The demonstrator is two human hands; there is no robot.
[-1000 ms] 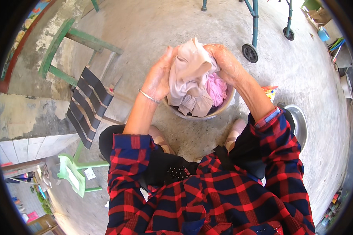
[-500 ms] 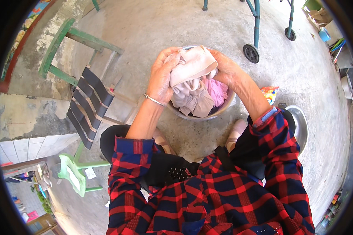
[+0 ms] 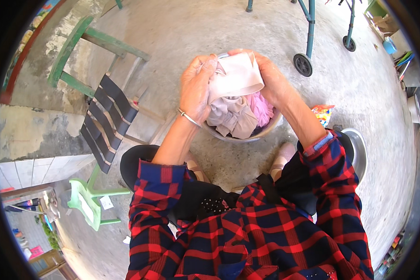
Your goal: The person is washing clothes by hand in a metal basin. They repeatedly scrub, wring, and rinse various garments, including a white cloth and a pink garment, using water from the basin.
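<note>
Between my two hands a pale pink cloth garment [image 3: 238, 77] is stretched over a round basin [image 3: 266, 133]. My left hand [image 3: 197, 86] is closed on the garment's left side, thumb uppermost. On the other side my right hand [image 3: 271, 79] grips the right edge, its fingertips partly hidden behind the fabric. A beige-grey cloth [image 3: 235, 119] lies in the basin beneath, and it may be joined to the held garment; I cannot tell. Bright pink cloth [image 3: 260, 109] bunches beside it, on the right.
Right of the basin lie a colourful packet [image 3: 323, 113] and a metal basin [image 3: 358, 151]. A strapped chair [image 3: 109, 121], a green wooden frame [image 3: 72, 51] and a pale green plastic stool [image 3: 91, 203] stand left. Ahead is a wheeled blue-green frame [image 3: 310, 35].
The garment has been spread flatter and shifted slightly right. My right hand has moved up a little along its edge. The view has shifted slightly.
</note>
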